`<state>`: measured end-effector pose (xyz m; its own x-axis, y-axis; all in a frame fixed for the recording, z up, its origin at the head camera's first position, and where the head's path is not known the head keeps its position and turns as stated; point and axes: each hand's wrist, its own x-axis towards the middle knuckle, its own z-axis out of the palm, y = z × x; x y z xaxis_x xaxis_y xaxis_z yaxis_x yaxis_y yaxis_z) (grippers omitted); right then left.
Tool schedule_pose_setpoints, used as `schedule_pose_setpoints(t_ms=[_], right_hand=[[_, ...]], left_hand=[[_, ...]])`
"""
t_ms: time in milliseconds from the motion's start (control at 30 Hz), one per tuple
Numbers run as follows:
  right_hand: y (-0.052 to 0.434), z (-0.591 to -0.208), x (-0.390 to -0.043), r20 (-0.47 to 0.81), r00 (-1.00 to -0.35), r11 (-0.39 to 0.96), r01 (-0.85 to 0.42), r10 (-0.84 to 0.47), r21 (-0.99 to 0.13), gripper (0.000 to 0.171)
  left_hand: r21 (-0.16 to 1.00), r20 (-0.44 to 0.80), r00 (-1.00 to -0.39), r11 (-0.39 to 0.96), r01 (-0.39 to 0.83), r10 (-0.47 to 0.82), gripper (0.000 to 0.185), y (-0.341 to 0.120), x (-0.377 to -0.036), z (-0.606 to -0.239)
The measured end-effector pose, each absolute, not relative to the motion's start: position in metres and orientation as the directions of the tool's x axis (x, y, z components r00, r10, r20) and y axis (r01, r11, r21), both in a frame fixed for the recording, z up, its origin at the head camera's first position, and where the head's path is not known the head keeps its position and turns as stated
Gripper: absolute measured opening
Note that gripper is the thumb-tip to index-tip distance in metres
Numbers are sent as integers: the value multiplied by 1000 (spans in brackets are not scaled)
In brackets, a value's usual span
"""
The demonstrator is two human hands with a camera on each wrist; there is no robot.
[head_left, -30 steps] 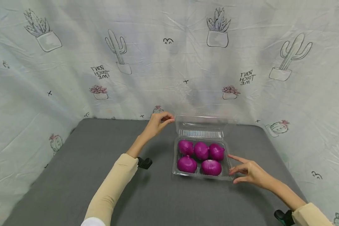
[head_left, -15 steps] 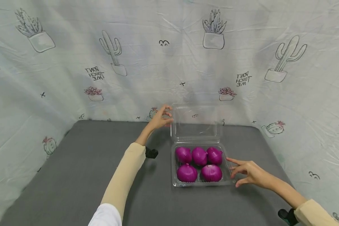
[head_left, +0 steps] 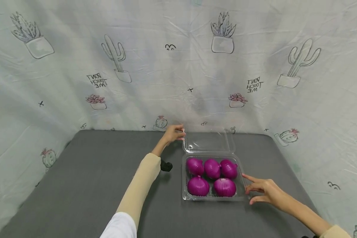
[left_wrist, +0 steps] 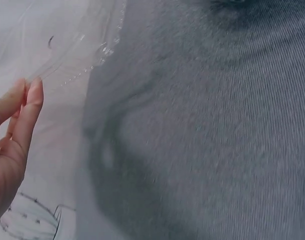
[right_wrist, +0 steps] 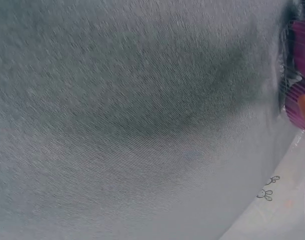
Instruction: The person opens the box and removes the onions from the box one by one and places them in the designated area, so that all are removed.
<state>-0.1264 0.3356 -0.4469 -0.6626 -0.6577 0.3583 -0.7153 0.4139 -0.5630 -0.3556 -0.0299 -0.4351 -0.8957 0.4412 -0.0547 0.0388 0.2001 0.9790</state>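
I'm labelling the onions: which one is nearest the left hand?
The back-left onion: it sits at the left end of the back row of three, and all the others lie farther from the left hand.

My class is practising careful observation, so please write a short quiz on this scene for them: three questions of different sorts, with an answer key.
1. Count: how many round, glossy purple onions lie in the rectangular clear plastic box?
2. True or false: the box's clear plastic lid covers the onions.
3. Multiple choice: what do the fingers of the bare left hand pinch?
A) an onion
B) the edge of the lid
C) the front rim of the box

Key
1. Five: three in the back row, two in the front.
2. False; the lid is open, on the far side of the box.
3. B
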Motion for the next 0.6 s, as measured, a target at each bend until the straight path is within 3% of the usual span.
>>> schedule_pose_setpoints(t_ms=[167,400,500,600], right_hand=[[334,-449,-119,389,-660,467,-740,-643,-484,40],[338,-451,-113,385,-669,455,-727,-635,-514,53],[340,-450,-113,381,-670,453,-725,-638,-518,51],[341,-450,-114,373,-672,457,-723,-640,-518,50]], left_hand=[[974,-37,-902,216,63,430,51,-18,-362,-452],[991,-3,-875,117,62,484,55,-7,-450,-568],[993,-56,-869,122,5,492,55,-2,-471,-594],[993,-62,-851,115,-2,521,54,-1,-472,-596]])
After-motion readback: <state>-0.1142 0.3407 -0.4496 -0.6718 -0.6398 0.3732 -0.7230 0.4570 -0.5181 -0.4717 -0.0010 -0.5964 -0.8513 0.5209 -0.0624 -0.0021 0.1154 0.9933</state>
